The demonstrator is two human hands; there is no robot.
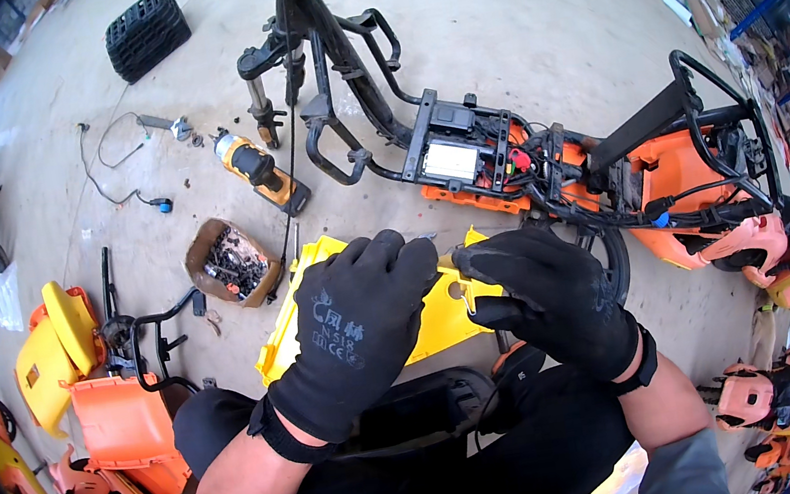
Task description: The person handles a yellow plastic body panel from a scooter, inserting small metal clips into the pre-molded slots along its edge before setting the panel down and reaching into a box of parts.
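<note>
A bright yellow plastic panel [436,334] is in front of me above my lap, with a round hole near its right end. My left hand [365,317], in a black work glove, is closed on the panel's upper edge, its fingers curled over. On the right end, my right hand [556,297], gloved alike, is closed with thumb and fingers about the panel's edge beside the hole. A small thin metallic piece [469,301] shows at the right thumb; I cannot tell whether it is held or fixed to the panel. My hands hide much of the panel.
A stripped scooter frame [364,100] with exposed wiring stands ahead and right. A yellow-black cordless power tool [261,172] and an open cardboard box [264,284] of small hardware are ahead left. Orange body panels [123,417] lie at left. A black crate [147,34] is farther off.
</note>
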